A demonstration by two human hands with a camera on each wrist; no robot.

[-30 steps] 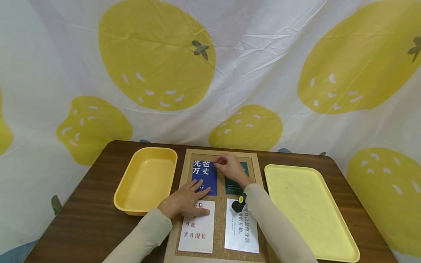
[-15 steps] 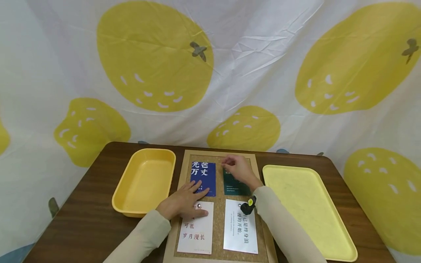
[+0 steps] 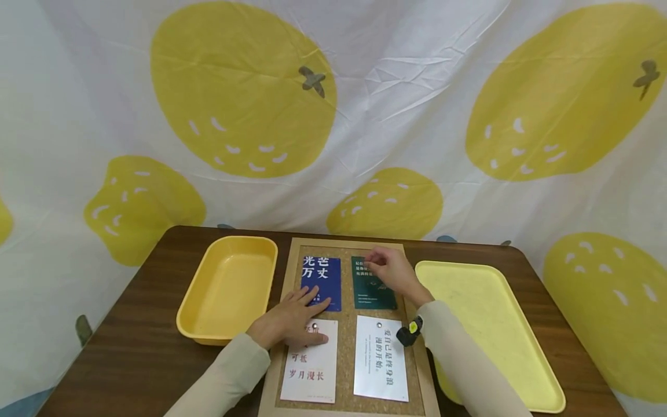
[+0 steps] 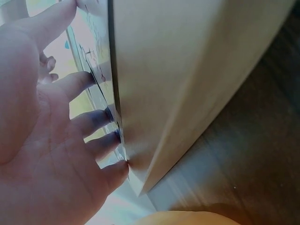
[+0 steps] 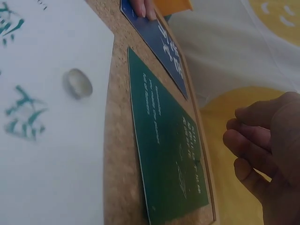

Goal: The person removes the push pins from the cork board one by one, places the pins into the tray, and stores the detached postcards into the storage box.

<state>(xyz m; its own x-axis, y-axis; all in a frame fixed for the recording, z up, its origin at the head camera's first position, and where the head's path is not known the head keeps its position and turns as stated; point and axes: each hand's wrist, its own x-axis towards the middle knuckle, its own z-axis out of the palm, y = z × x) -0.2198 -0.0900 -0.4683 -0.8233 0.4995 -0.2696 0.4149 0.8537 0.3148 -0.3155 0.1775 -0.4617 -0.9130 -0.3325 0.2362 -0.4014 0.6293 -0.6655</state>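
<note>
My left hand (image 3: 292, 318) lies spread over the left side of the corkboard (image 3: 348, 359). Its fingertips touch the lower part of the blue card (image 3: 329, 275), and its thumb crosses the white card with red writing (image 3: 310, 376). In the left wrist view these fingers (image 4: 77, 84) are straight, beside the board's wooden edge. Over the upper right corner of the dark green card (image 3: 372, 295) is my right hand (image 3: 396, 272), fingers bent and thumb near the index finger. The right wrist view shows its fingertips above the card; I cannot tell whether they pinch something small.
A white card with dark writing (image 3: 380, 365) lies at the board's lower right, a round silver pin (image 3: 379, 325) at its top. A deep orange-yellow basin (image 3: 229, 289) stands left of the board. A pale yellow tray (image 3: 500, 347) lies right, partly under the right forearm. A fruit-print cloth hangs behind.
My right hand has moved rightward, from beside the blue card's upper right corner across the green card, uncovering that card's writing. The left hand stays in place.
</note>
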